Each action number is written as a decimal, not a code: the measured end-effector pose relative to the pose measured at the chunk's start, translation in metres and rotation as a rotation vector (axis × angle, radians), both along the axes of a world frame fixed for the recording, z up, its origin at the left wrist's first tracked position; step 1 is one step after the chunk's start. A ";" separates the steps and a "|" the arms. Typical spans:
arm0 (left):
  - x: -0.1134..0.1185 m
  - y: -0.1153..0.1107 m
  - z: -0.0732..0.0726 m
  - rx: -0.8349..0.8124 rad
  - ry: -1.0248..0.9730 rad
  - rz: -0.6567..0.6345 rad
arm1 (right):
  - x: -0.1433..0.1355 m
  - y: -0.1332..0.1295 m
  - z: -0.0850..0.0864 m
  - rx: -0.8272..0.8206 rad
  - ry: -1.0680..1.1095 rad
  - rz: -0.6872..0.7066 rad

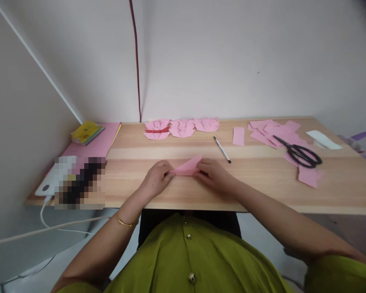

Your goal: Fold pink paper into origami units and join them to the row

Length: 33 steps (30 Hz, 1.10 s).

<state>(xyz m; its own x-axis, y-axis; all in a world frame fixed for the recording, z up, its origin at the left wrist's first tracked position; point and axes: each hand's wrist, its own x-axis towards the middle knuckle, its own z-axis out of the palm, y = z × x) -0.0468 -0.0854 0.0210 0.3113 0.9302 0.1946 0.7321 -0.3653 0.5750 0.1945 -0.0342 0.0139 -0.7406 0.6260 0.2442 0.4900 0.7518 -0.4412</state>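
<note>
A partly folded sheet of pink paper [187,166] is held just above the wooden table, near its front edge. My left hand [157,177] pinches its left corner between thumb and fingers. At the other end, my right hand [215,176] grips the paper with bent fingers, hiding that corner. One flap of the sheet rises to a point at the upper right. Beyond the hands lies a white pen [222,149] with dark ends. Folded pink paper pieces [181,128] stand in a row at the back, one with a red strip.
Black-handled scissors [299,152] lie on loose pink paper pieces [271,129] at the right, near a white strip [324,139]. A single pink rectangle [238,136] is beside them. At left are a yellow packet [87,131], pink sheets [105,140] and a white device [53,179] with a cable.
</note>
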 end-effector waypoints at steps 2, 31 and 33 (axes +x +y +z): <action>0.001 0.002 0.000 -0.014 0.006 0.012 | -0.001 0.000 -0.001 0.004 0.006 -0.045; 0.007 0.019 0.000 -0.032 0.288 0.112 | -0.006 0.000 -0.006 -0.034 -0.038 -0.143; 0.005 0.019 0.001 -0.050 0.226 0.089 | -0.007 0.001 -0.005 -0.033 -0.054 -0.141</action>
